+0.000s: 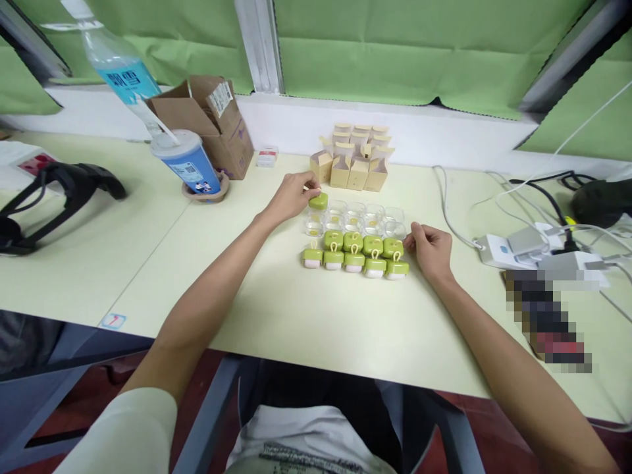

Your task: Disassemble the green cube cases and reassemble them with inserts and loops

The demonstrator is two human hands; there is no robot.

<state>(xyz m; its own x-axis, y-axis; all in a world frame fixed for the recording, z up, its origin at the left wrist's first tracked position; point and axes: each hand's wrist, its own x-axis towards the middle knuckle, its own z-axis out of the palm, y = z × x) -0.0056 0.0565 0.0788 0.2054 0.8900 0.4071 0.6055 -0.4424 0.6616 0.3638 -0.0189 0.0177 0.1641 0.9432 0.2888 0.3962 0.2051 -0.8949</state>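
Note:
My left hand pinches a small green case over the left end of a row of clear plastic cups. My right hand rests on the table just right of the rows, fingers curled; whether anything is inside them is hidden. Its fingertips are close to the rightmost green lid. In front of the clear cups lie several green lids with yellow loops. Nearer to me stands a row of green-topped cases with pale bottoms, each with a loop on top.
Small open cardboard boxes stand behind the cups. Leftward are a blue paper cup, a large brown carton, a bottle and a black headset. A power strip with cables and a blurred-out object lie right.

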